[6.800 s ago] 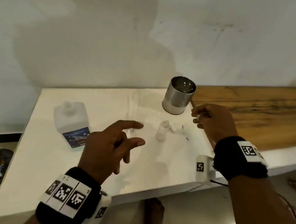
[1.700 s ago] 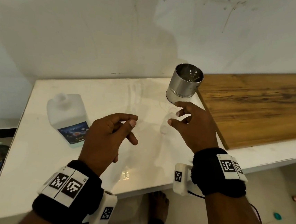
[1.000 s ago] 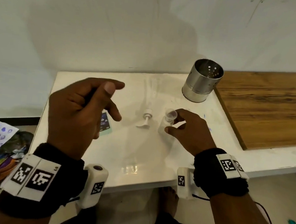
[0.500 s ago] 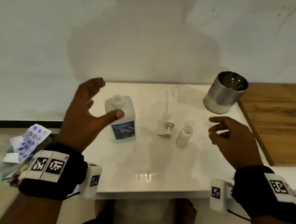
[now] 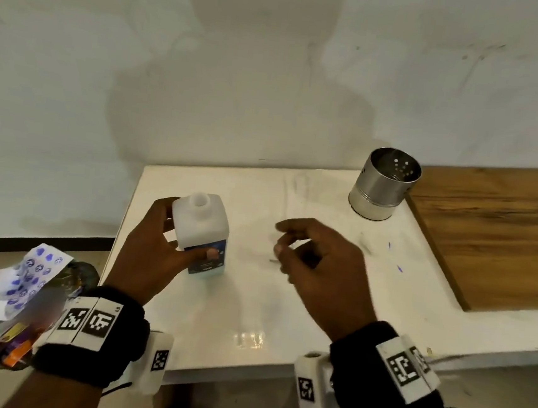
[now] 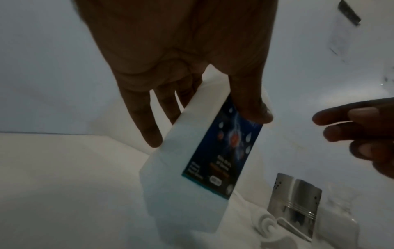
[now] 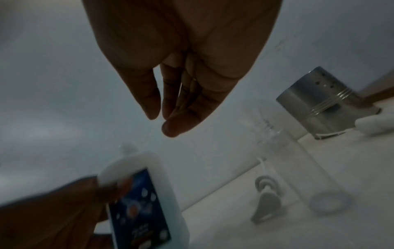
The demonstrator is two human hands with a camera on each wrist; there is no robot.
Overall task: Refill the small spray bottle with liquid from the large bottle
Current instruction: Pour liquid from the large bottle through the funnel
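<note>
The large white bottle [image 5: 205, 217] with a blue label has no cap on its neck. My left hand [image 5: 186, 232] grips it, thumb on the label [image 6: 253, 109] and fingers behind. I cannot tell whether its base still touches the table. My right hand [image 5: 285, 238] hovers to its right, fingers loosely curled and holding nothing, and hides the small bottle in the head view. In the right wrist view the small clear bottle [image 7: 287, 160] stands open-topped under my right hand [image 7: 164, 121]. Its white spray pump [image 7: 266, 195] lies on the table beside it.
A perforated steel cup [image 5: 384, 185] stands at the back right of the white table [image 5: 250, 317]. A wooden board [image 5: 495, 232] lies further right. On the floor to the left sits a bag of wrappers [image 5: 21, 305]. The wall runs close behind.
My left hand has closed round the large bottle, which it was only reaching for before. My right hand has drifted left and now covers the small bottle in the head view.
</note>
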